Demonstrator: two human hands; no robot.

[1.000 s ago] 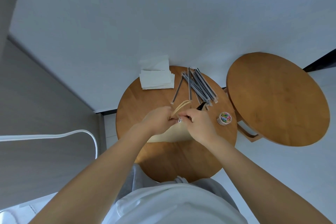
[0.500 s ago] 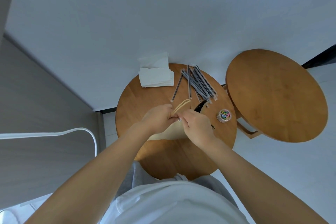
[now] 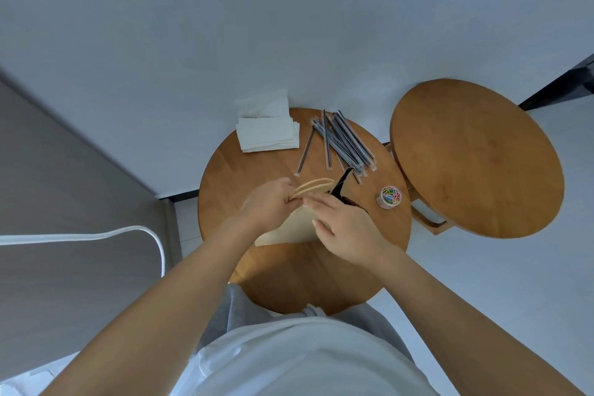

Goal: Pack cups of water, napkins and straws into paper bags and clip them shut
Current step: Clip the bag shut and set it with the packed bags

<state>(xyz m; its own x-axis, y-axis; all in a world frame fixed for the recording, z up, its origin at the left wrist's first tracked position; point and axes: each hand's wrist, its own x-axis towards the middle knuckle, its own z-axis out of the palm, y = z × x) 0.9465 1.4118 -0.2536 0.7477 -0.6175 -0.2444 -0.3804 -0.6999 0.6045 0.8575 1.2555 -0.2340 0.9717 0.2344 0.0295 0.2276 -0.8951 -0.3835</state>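
At the centre of the frame, the paper bag point(image 3: 291, 228) stands on the round worktop point(image 3: 225, 177). The left hand point(image 3: 268, 206) pinches its handles point(image 3: 313, 187) together. The right hand point(image 3: 344, 225), fingers half curled, presses a small clip point(image 3: 304, 205) at the top edge. The clip should probably go over both edges while the pinch holds.
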